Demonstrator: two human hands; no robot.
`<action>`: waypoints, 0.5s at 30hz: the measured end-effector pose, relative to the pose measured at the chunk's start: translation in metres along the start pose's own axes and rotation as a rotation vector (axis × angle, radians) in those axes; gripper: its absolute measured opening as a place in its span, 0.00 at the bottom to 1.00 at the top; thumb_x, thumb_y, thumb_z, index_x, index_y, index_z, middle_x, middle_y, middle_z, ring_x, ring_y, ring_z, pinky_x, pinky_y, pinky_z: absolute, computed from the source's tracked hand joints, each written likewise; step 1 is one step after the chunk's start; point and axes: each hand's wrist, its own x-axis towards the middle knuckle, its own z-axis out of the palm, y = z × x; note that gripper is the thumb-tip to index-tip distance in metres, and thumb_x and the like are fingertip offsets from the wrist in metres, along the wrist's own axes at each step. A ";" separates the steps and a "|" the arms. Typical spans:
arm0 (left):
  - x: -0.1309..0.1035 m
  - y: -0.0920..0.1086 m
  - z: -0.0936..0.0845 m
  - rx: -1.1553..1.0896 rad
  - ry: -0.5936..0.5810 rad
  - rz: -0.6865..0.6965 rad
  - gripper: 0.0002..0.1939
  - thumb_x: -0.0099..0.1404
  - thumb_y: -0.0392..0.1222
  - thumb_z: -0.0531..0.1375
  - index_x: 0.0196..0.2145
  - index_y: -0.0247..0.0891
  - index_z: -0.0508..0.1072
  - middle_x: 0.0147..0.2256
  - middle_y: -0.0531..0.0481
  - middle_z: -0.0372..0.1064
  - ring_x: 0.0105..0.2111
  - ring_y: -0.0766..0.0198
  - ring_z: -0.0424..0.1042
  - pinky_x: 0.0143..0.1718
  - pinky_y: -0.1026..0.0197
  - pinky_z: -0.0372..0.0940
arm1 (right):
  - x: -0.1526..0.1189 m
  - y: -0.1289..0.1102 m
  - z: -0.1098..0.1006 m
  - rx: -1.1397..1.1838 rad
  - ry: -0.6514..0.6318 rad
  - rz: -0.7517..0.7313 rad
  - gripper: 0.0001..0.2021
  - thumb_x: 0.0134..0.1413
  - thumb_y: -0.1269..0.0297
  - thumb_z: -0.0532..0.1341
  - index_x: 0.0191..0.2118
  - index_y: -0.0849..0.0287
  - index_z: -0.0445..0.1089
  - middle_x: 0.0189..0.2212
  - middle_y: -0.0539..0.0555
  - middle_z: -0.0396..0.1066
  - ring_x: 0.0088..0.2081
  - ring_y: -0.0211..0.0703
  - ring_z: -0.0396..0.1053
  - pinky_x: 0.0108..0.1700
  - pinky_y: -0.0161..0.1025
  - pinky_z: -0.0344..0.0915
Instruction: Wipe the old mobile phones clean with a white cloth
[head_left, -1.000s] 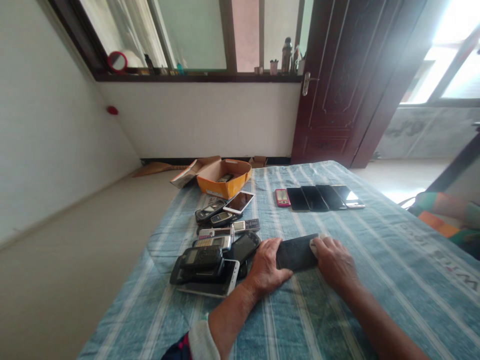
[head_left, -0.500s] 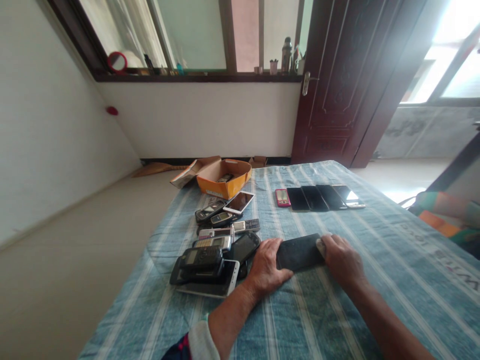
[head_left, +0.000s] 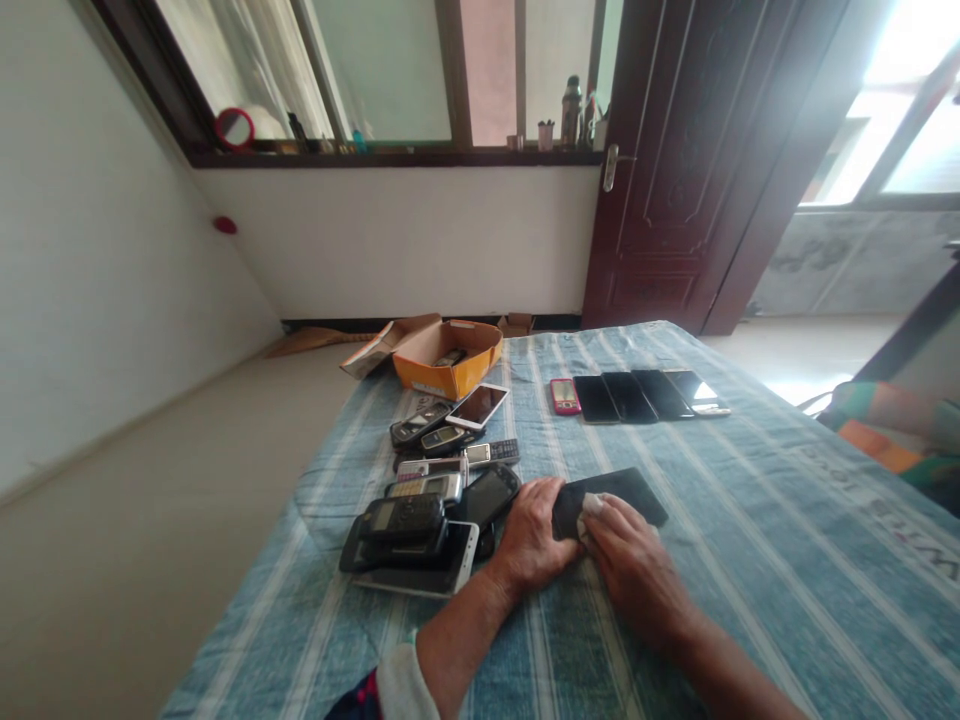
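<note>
Striped cloth (head_left: 735, 560) under everything; phone pile (head_left: 405, 515) just left of left grip (head_left: 529, 535). That one's part-open, thumb and fingers bracketing the near end of the black smartphone (head_left: 637, 490), flat between both grips. Right grip (head_left: 622, 555) bunched on a white wipe (head_left: 592, 504), against the phone's face. Light left hold plus hard push could skid it pileward. Wipe mostly hidden under fingers; can't tell screen or back.

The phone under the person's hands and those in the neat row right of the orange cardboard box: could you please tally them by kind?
Large black rectangular phone under the hands: 1
Large flat rectangular phones in the row: 4
Small pink-framed phone: 1
Total: 6 phones
</note>
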 end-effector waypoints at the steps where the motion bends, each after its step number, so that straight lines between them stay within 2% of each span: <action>1: 0.000 0.000 0.000 -0.001 0.001 0.001 0.36 0.44 0.36 0.67 0.53 0.32 0.66 0.53 0.38 0.66 0.55 0.46 0.63 0.60 0.45 0.57 | -0.001 0.000 0.000 0.019 0.002 0.001 0.13 0.63 0.72 0.51 0.46 0.56 0.71 0.47 0.55 0.71 0.56 0.47 0.62 0.58 0.47 0.59; 6: 0.000 0.000 0.000 -0.002 -0.009 0.003 0.36 0.44 0.35 0.67 0.54 0.32 0.66 0.53 0.39 0.67 0.55 0.47 0.63 0.60 0.45 0.57 | 0.000 0.002 -0.004 0.082 0.000 0.058 0.13 0.63 0.72 0.51 0.42 0.54 0.72 0.46 0.55 0.72 0.56 0.49 0.62 0.58 0.54 0.57; 15: 0.000 0.000 -0.001 0.009 -0.023 -0.018 0.38 0.43 0.36 0.68 0.54 0.29 0.66 0.53 0.36 0.66 0.55 0.46 0.62 0.60 0.46 0.57 | -0.003 0.027 -0.009 0.240 -0.018 0.015 0.16 0.61 0.74 0.51 0.43 0.53 0.75 0.48 0.54 0.72 0.56 0.45 0.64 0.54 0.42 0.66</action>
